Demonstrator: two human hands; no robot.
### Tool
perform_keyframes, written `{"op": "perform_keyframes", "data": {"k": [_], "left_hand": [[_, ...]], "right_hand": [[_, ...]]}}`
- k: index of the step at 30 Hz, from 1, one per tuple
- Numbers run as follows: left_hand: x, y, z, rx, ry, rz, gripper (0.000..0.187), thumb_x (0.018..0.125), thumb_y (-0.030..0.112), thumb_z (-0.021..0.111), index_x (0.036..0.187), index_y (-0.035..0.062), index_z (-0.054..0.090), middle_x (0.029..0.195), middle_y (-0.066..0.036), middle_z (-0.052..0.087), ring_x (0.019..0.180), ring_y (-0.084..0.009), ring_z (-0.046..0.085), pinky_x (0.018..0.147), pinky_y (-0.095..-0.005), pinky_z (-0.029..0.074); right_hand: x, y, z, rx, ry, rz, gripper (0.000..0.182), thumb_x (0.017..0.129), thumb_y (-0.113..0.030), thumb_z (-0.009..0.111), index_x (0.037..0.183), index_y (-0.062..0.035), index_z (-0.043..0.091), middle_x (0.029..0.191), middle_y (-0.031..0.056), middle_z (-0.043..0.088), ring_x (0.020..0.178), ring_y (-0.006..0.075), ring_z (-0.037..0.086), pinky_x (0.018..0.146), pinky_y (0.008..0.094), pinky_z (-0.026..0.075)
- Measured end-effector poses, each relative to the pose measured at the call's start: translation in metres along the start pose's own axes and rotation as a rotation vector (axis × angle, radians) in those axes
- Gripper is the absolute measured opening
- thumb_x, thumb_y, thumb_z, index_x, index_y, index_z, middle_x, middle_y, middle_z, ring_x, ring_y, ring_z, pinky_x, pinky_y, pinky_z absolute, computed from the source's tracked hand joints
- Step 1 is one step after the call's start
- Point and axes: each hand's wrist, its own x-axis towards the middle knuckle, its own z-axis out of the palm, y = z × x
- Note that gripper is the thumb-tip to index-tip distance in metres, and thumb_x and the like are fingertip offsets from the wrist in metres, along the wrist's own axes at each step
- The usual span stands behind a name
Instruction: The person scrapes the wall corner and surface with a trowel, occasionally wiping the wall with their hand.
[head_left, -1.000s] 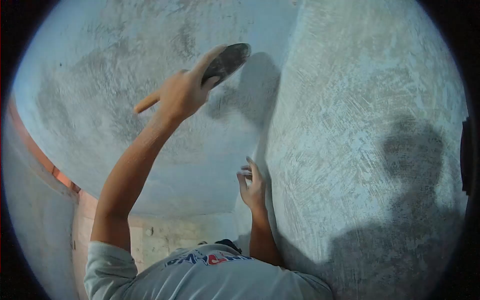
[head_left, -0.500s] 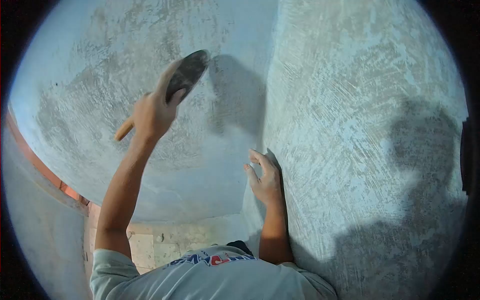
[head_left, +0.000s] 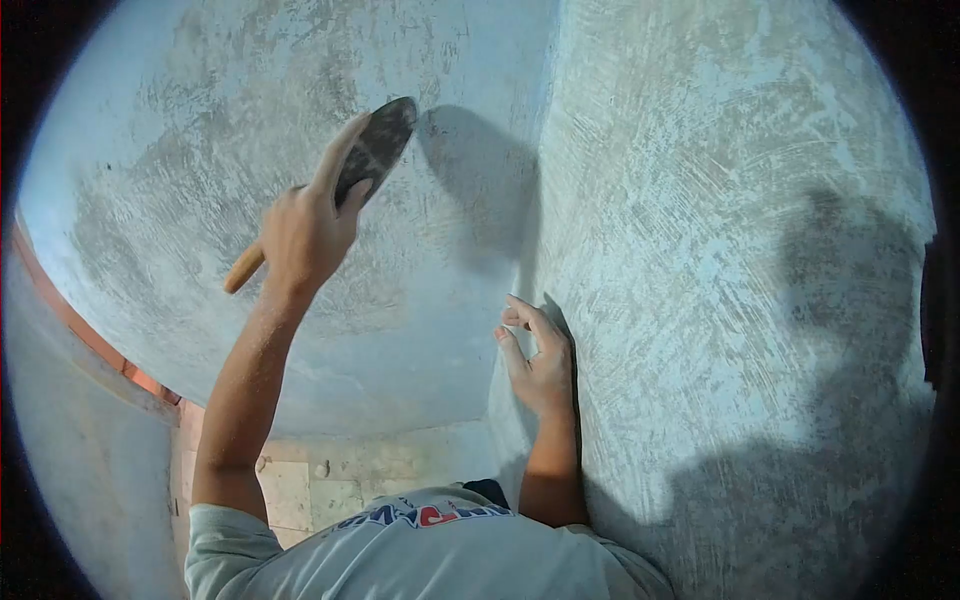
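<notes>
My left hand [head_left: 308,238] is closed round a trowel [head_left: 388,135] with a dark, smeared metal blade. Its wooden handle sticks out below the palm, down to the left. Fingers and thumb press along the two sides of the blade. The tip is over the patchy grey-white wall [head_left: 300,90] and casts a shadow to its right; whether it touches cannot be made out. My right hand [head_left: 545,375] holds nothing, its fingers loosely bent and thumb apart. It is beside the rough, streaked right-hand wall [head_left: 700,250], close to the inner corner.
The two walls meet in a corner running down the middle. Low at the left is a reddish-orange strip [head_left: 95,345] along an edge. Pale floor tiles [head_left: 335,495] show past my shirt [head_left: 430,550]. A dark object [head_left: 932,310] borders the far right. Shadows fall on the right-hand wall.
The trowel and my left hand have shifted slightly, with the handle end a little lower and further left. My right hand appears slightly further right. Both keep about the same pose.
</notes>
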Motion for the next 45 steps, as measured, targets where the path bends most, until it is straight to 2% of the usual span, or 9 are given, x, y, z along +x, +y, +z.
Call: {"op": "perform_keyframes", "data": {"k": [2, 7, 13, 17, 20, 26, 30, 36, 45], "left_hand": [[0.021, 0.030, 0.007, 0.015, -0.126, -0.074, 0.076, 0.096, 0.015, 0.077, 0.162, 0.0340, 0.044, 0.099, -0.023, 0.080, 0.090, -0.0441, 0.078, 0.078, -0.0518, 0.063], [0.037, 0.051, 0.043, 0.038, -0.165, 0.032, 0.079, 0.099, 0.024, 0.075, 0.166, 0.0371, 0.036, 0.093, -0.021, 0.079, 0.084, -0.0429, 0.078, 0.074, -0.0538, 0.063], [0.011, -0.006, -0.012, -0.126, -0.091, -0.017, 0.075, 0.096, 0.009, 0.075, 0.162, 0.0287, 0.046, 0.127, -0.020, 0.076, 0.110, -0.0404, 0.076, 0.089, -0.0514, 0.064], [0.017, 0.006, 0.005, 0.011, -0.040, 0.090, 0.078, 0.095, 0.016, 0.077, 0.163, 0.0325, 0.043, 0.095, -0.020, 0.080, 0.084, -0.0402, 0.079, 0.067, -0.0508, 0.064], [0.037, 0.042, 0.039, 0.039, -0.192, 0.002, 0.076, 0.098, 0.019, 0.075, 0.164, 0.0349, 0.041, 0.108, -0.020, 0.080, 0.095, -0.0405, 0.079, 0.079, -0.0515, 0.065], [0.026, 0.032, 0.030, 0.049, -0.138, 0.131, 0.075, 0.097, 0.025, 0.075, 0.163, 0.0377, 0.041, 0.088, -0.020, 0.078, 0.076, -0.0417, 0.077, 0.065, -0.0543, 0.061], [0.006, -0.011, -0.015, 0.009, -0.087, 0.043, 0.074, 0.096, 0.017, 0.077, 0.161, 0.0369, 0.047, 0.090, -0.020, 0.080, 0.078, -0.0380, 0.079, 0.065, -0.0485, 0.060], [0.028, 0.049, -0.035, 0.392, -0.230, -0.081, 0.072, 0.097, 0.015, 0.076, 0.160, 0.0370, 0.050, 0.107, -0.018, 0.082, 0.095, -0.0361, 0.081, 0.078, -0.0491, 0.064], [0.019, -0.027, -0.037, 0.019, -0.104, 0.026, 0.073, 0.093, 0.023, 0.079, 0.159, 0.0367, 0.051, 0.112, -0.017, 0.081, 0.099, -0.0406, 0.078, 0.087, -0.0528, 0.063]], "right_hand": [[0.002, -0.001, 0.000, -0.025, 0.001, -0.005, 0.043, 0.098, -0.011, 0.074, 0.138, -0.0011, 0.066, 0.117, 0.0182, 0.075, 0.111, 0.0311, 0.073, 0.098, 0.0436, 0.056], [-0.001, 0.000, -0.002, -0.056, 0.003, -0.042, 0.042, 0.098, -0.012, 0.075, 0.137, 0.0006, 0.067, 0.116, 0.0184, 0.076, 0.108, 0.0314, 0.074, 0.095, 0.0429, 0.056], [-0.003, 0.003, -0.002, 0.000, 0.004, -0.020, 0.042, 0.098, -0.012, 0.075, 0.137, -0.0006, 0.067, 0.117, 0.0190, 0.076, 0.109, 0.0313, 0.074, 0.096, 0.0434, 0.057], [-0.002, 0.005, 0.005, 0.005, 0.030, 0.006, 0.042, 0.098, -0.011, 0.074, 0.139, -0.0008, 0.067, 0.118, 0.0191, 0.076, 0.110, 0.0308, 0.074, 0.096, 0.0431, 0.057], [0.005, -0.001, 0.001, 0.003, -0.006, 0.000, 0.044, 0.098, -0.011, 0.074, 0.140, -0.0009, 0.065, 0.118, 0.0189, 0.076, 0.112, 0.0314, 0.073, 0.097, 0.0436, 0.057], [-0.006, 0.000, -0.003, 0.000, -0.021, 0.012, 0.045, 0.099, -0.015, 0.075, 0.140, -0.0016, 0.065, 0.118, 0.0190, 0.075, 0.113, 0.0319, 0.073, 0.099, 0.0436, 0.056], [-0.004, 0.001, 0.000, 0.035, -0.017, 0.050, 0.045, 0.099, -0.015, 0.075, 0.140, -0.0013, 0.065, 0.119, 0.0188, 0.075, 0.112, 0.0305, 0.073, 0.098, 0.0429, 0.056], [0.006, -0.004, 0.003, 0.043, 0.008, 0.084, 0.042, 0.099, -0.014, 0.073, 0.139, -0.0009, 0.066, 0.116, 0.0186, 0.076, 0.111, 0.0303, 0.074, 0.098, 0.0425, 0.056], [-0.007, -0.001, 0.003, 0.058, -0.009, 0.113, 0.039, 0.101, -0.013, 0.072, 0.138, -0.0022, 0.068, 0.114, 0.0150, 0.077, 0.108, 0.0259, 0.073, 0.098, 0.0413, 0.055]]}}
